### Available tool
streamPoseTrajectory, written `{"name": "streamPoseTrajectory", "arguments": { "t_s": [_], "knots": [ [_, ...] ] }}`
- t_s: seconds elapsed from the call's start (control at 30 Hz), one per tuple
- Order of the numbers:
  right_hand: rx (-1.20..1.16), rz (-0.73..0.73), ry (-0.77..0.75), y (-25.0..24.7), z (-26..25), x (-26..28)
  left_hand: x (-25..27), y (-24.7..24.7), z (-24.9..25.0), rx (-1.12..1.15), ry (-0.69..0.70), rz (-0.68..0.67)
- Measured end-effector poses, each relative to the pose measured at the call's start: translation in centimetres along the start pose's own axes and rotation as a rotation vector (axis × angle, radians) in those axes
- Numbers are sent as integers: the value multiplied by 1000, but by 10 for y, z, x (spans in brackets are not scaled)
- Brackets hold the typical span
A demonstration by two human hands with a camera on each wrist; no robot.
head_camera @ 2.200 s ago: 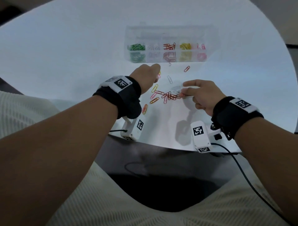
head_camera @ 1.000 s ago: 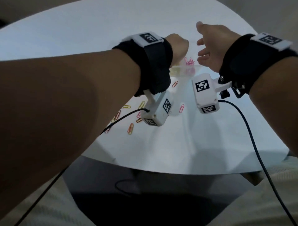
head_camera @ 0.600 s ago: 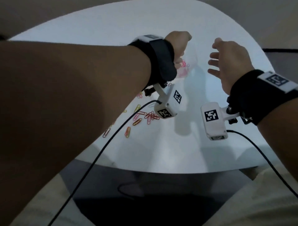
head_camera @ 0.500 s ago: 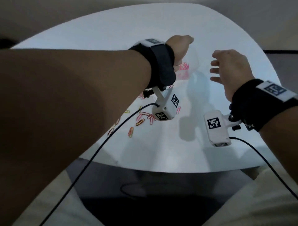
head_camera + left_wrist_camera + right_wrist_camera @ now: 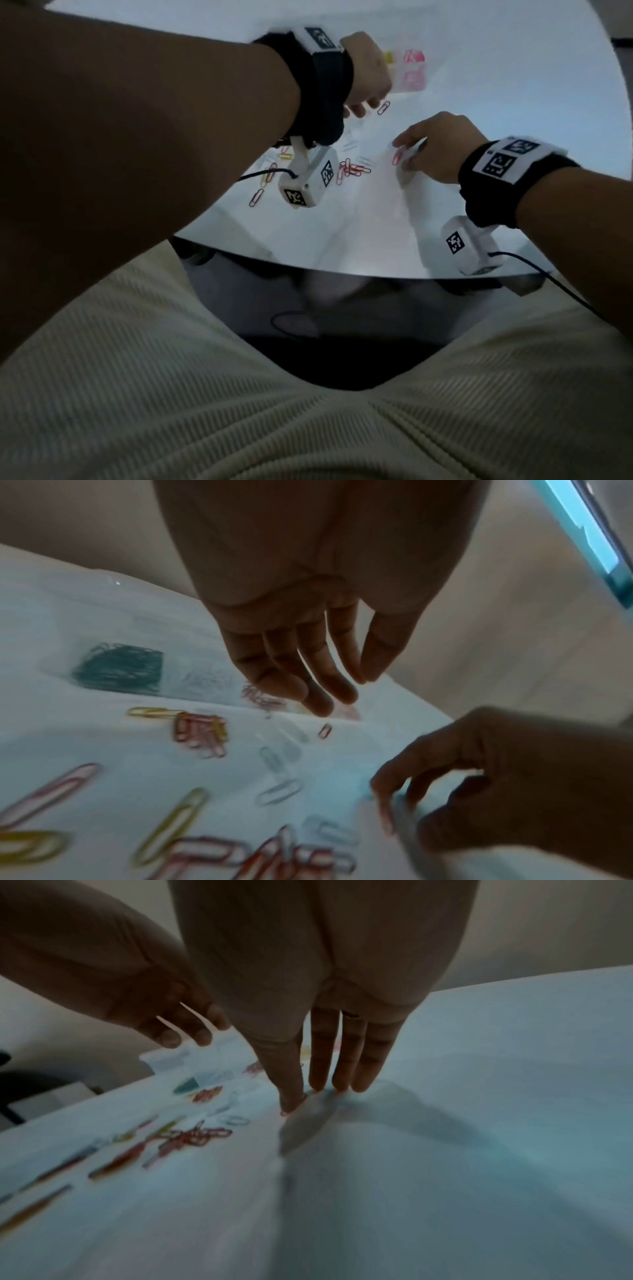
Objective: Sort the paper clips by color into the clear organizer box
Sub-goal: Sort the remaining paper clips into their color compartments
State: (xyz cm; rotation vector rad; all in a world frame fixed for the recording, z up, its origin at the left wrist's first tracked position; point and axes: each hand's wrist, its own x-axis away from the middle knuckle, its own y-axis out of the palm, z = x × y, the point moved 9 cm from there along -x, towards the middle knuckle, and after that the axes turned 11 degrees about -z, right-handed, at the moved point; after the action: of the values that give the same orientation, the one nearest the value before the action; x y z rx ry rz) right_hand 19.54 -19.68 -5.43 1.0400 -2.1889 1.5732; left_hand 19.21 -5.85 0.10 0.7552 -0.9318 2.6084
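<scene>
Hands first: the left hand (image 5: 368,73) hangs above the white surface (image 5: 359,222) with fingers loosely extended and nothing in them, close over the near edge of the clear organizer box (image 5: 409,80). That box sits at the far side of the surface, its compartments showing green, white, red, yellow and pink clips. Nearer the person, the right hand (image 5: 435,147) reaches down with straight fingers, their tips touching the surface; one pink clip (image 5: 397,157) lies right at the fingertips, and whether it is pinched cannot be told. Left of that hand a loose scatter of paper clips (image 5: 349,169) in red, pink, yellow and white lies spread over the surface, with one more clip (image 5: 383,108) apart beside the box
</scene>
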Motion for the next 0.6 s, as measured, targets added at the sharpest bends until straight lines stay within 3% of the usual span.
{"name": "streamPoseTrajectory", "arguments": {
  "t_s": [0.13, 0.2, 0.37, 0.6],
  "knots": [
    [45, 40, 19, 7, -1, -3, 3, 25, -29, -221, -51, -154],
    [29, 66, 60, 10, 3, -4, 5, 36, -41, -333, -50, -168],
    [50, 63, 167, 20, 5, -4, 3, 54, -55, -504, 34, -102],
    [84, 29, 152, 28, -12, -4, 14, 52, -78, -398, -33, 68]
  ]
}}
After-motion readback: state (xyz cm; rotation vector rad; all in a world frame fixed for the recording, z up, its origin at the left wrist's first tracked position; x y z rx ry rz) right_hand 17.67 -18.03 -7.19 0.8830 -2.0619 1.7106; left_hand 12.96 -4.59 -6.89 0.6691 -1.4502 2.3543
